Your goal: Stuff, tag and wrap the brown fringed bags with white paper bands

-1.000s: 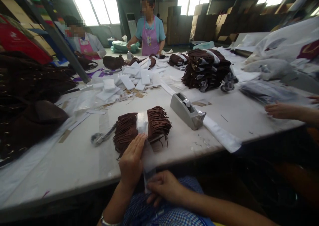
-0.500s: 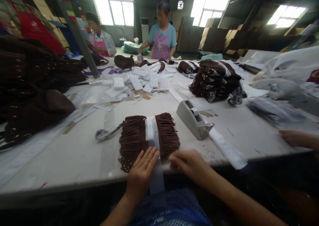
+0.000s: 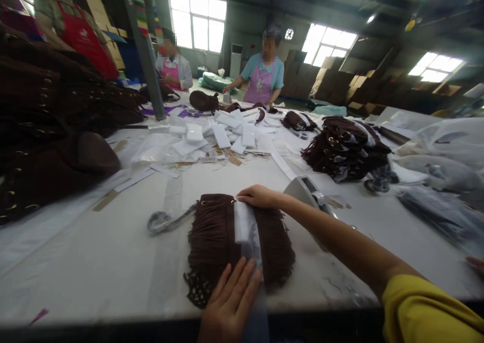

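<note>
Brown fringed bag (image 3: 212, 237) lies near the front edge of the tabletop (image 3: 121, 272), plastic strip (image 3: 243, 224) running down its middle. My left hand (image 3: 232, 305) is flat on the near end of both, fingers slightly spread. My right hand (image 3: 260, 195) is at the bag's far edge, fingers together (can't tell if they're pinching the strip). Tape dispenser (image 3: 300, 189) just right of the bag, partly hidden by my forearm (image 3: 333, 232).

Left hand (image 3: 232, 300) and right hand (image 3: 257, 195), bare.
Left: palm down, fingers extended forward, slightly spread. Right: farther forward, fingers bent together; right forearm (image 3: 340, 237) slanting in from lower right.
</note>
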Demonstrator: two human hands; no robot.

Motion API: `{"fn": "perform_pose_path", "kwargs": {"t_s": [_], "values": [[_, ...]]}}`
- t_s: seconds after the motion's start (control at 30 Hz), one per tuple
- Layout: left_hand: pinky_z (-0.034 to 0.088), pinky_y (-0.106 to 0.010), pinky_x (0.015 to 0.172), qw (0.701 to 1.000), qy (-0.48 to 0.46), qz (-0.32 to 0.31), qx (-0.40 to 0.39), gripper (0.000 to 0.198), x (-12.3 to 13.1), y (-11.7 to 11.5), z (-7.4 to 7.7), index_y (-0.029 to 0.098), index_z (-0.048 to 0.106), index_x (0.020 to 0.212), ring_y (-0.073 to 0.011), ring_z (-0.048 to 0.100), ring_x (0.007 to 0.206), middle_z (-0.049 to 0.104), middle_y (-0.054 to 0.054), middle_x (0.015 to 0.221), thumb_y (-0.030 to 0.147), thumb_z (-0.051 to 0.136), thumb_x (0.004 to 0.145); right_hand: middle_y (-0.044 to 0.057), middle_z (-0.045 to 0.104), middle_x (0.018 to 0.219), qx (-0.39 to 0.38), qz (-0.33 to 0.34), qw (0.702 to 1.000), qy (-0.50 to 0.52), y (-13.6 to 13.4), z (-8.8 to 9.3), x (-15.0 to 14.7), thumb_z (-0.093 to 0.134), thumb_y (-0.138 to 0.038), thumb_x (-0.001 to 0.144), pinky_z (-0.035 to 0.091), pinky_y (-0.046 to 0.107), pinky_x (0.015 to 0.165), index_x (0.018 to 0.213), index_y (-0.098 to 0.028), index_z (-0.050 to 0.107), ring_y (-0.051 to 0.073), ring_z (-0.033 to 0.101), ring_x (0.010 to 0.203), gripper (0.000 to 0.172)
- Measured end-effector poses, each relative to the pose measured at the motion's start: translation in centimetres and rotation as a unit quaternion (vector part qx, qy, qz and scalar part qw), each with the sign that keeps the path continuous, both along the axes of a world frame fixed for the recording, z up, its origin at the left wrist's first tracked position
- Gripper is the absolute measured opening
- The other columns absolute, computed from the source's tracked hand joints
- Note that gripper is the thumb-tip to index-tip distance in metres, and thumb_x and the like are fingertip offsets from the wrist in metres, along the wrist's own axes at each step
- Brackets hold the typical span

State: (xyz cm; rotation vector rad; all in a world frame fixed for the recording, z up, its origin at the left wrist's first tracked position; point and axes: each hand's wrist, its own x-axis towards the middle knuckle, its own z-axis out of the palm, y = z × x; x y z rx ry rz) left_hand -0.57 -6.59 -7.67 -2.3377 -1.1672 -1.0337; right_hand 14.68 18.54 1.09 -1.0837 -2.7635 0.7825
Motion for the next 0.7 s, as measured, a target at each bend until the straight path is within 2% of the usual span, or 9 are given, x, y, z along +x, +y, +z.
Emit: {"fn": "perform_pose_path", "kwargs": {"t_s": [0.1, 0.2, 0.3, 0.43, 0.53, 0.63, 0.7], "values": [[0.026, -0.039, 0.121, 1.000, -0.002, 0.005, -0.004, 0.042, 0.1, 0.3, -0.6, 0.015, 0.062, 0.130, -0.0194, 0.049, 0.134, 0.062, -0.005, 0.136, 0.010, 0.033, 0.101, 0.003, 0.078, 0.098, -0.022, -0.007, 1.000, -0.001, 0.6, 0.1, -1.4, 0.057, -0.034, 0.093, 0.050, 0.025, 0.078, 0.103, -0.019, 0.078, 0.020, 0.071, 0.088, 0.028], [0.027, -0.039, 0.121, 1.000, 0.000, -0.002, -0.008, 0.042, 0.0, 0.5, -0.7, 0.014, 0.062, 0.130, -0.0200, 0.051, 0.132, 0.062, -0.006, 0.136, 0.010, 0.033, 0.100, 0.006, 0.078, 0.093, -0.013, -0.050, 0.999, 0.005, 0.6, -0.6, -2.8, 0.057, -0.035, 0.094, 0.050, 0.027, 0.075, 0.101, -0.016, 0.078, 0.021, 0.071, 0.085, 0.030], [0.032, -0.038, 0.119, 1.000, -0.010, -0.017, -0.017, 0.044, -0.3, 0.5, -0.4, 0.013, 0.061, 0.131, -0.0201, 0.052, 0.132, 0.062, -0.007, 0.135, 0.007, 0.031, 0.099, 0.007, 0.077, 0.101, -0.001, -0.074, 0.997, 0.028, 0.4, -1.5, -3.6, 0.053, -0.030, 0.096, 0.049, 0.029, 0.085, 0.106, -0.018, 0.076, 0.021, 0.070, 0.095, 0.028], [0.044, -0.037, 0.112, 0.996, -0.058, -0.052, -0.046, 0.043, -0.9, 0.2, 0.3, 0.010, 0.056, 0.135, -0.0205, 0.052, 0.132, 0.066, -0.010, 0.129, 0.008, 0.033, 0.098, 0.007, 0.074, 0.114, 0.022, -0.086, 0.987, 0.132, -0.4, -1.7, -3.3, 0.054, -0.025, 0.096, 0.048, 0.030, 0.097, 0.113, -0.017, 0.072, 0.019, 0.068, 0.106, 0.026], [0.045, -0.037, 0.110, 0.992, -0.086, -0.067, -0.062, 0.045, -1.2, 0.1, 0.6, 0.008, 0.053, 0.137, -0.0205, 0.052, 0.132, 0.067, -0.011, 0.128, 0.007, 0.030, 0.099, 0.010, 0.070, 0.121, 0.074, -0.100, 0.972, 0.199, -2.6, -0.6, -2.1, 0.053, -0.026, 0.097, 0.047, 0.032, 0.102, 0.119, -0.016, 0.068, 0.019, 0.065, 0.112, 0.029], [0.043, -0.034, 0.112, 0.989, -0.110, -0.064, -0.071, 0.047, -1.3, -0.2, 0.6, 0.010, 0.050, 0.141, -0.0180, 0.053, 0.131, 0.065, -0.010, 0.131, 0.005, 0.030, 0.098, 0.008, 0.066, 0.127, 0.114, -0.102, 0.960, 0.234, -6.8, 0.5, -0.5, 0.053, -0.026, 0.097, 0.045, 0.035, 0.107, 0.126, -0.021, 0.064, 0.019, 0.061, 0.120, 0.031], [0.043, -0.031, 0.112, 0.986, -0.128, -0.052, -0.093, 0.048, -1.4, -0.4, 0.6, 0.012, 0.047, 0.143, -0.0173, 0.053, 0.131, 0.062, -0.009, 0.135, 0.005, 0.034, 0.097, 0.007, 0.063, 0.132, 0.123, -0.109, 0.954, 0.252, -9.9, 0.5, 0.8, 0.053, -0.025, 0.097, 0.044, 0.037, 0.109, 0.127, -0.025, 0.062, 0.020, 0.058, 0.124, 0.032]]}}
